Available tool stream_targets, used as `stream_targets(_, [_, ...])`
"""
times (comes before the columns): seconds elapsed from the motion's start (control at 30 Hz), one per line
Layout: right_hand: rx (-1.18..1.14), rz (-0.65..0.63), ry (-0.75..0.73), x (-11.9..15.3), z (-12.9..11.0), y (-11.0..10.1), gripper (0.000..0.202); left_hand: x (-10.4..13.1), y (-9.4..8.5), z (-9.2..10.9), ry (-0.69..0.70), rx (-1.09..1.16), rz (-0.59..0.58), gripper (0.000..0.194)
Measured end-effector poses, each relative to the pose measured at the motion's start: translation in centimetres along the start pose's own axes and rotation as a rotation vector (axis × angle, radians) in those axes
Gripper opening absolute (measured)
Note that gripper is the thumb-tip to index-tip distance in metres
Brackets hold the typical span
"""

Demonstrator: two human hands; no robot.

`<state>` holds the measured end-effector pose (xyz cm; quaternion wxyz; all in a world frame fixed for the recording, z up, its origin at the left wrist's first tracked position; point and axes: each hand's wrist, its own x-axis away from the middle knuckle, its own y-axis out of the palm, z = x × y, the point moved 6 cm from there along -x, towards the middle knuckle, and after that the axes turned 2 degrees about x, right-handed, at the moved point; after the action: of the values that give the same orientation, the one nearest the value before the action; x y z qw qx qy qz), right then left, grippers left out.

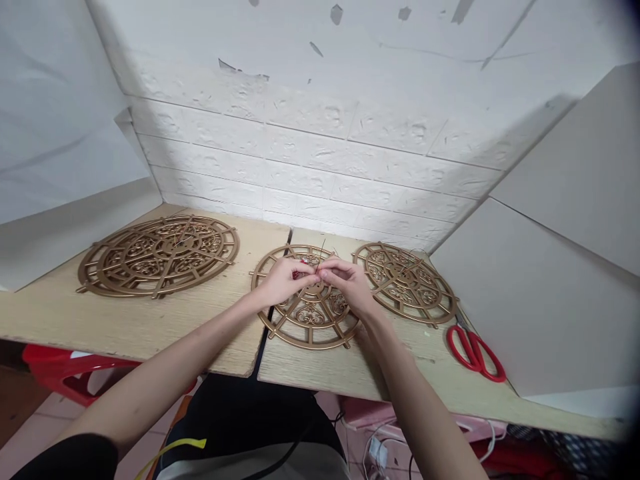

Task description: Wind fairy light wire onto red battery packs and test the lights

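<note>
A round gold openwork panel (311,317) with scroll patterns lies flat in front of me on the table. Above its centre my left hand (284,283) and my right hand (346,280) meet, fingertips pinched close together. A thin dark wire (321,252) sticks up from between the fingertips, and both hands appear to grip it. Something small and red (299,272) shows by my left fingers; its kind is not clear. My fingers cover part of the panel's centre.
More gold panels (159,259) lie stacked at the left, with thin strands at their centre. Another gold panel (404,283) lies at the right, near red-handled scissors (475,353). A dark gap (263,350) splits the table (220,347). White walls enclose the back and sides.
</note>
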<state>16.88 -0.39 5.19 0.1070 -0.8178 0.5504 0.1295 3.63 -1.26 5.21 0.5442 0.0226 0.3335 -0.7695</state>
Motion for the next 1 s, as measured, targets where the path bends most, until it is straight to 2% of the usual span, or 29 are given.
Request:
stream_targets(0.1, [-0.006, -0.010, -0.004, 0.0, 0.0, 0.4, 0.015, 0.0, 0.1, -0.2, -0.008, -0.085, -0.019, 0.033])
stream_targets(0.27, [-0.015, 0.006, -0.008, 0.1, 0.1, 0.4, 0.013, 0.0, 0.2, -0.2, -0.019, -0.091, -0.028, 0.032])
stream_targets(0.53, [-0.164, 0.129, 0.072, -0.1, 0.6, -0.8, 0.015, 0.0, 0.3, -0.3, -0.023, -0.032, -0.027, 0.029])
stream_targets(0.83, [-0.314, 0.114, 0.108, 0.0, 0.0, -0.1, 0.019, 0.1, 0.8, 0.3, 0.011, -0.021, -0.088, 0.030])
stream_targets(1.0, [-0.298, 0.124, 0.124, 0.0, 0.2, -0.5, 0.021, 0.0, -0.1, 0.8, 0.008, -0.001, 0.005, 0.033])
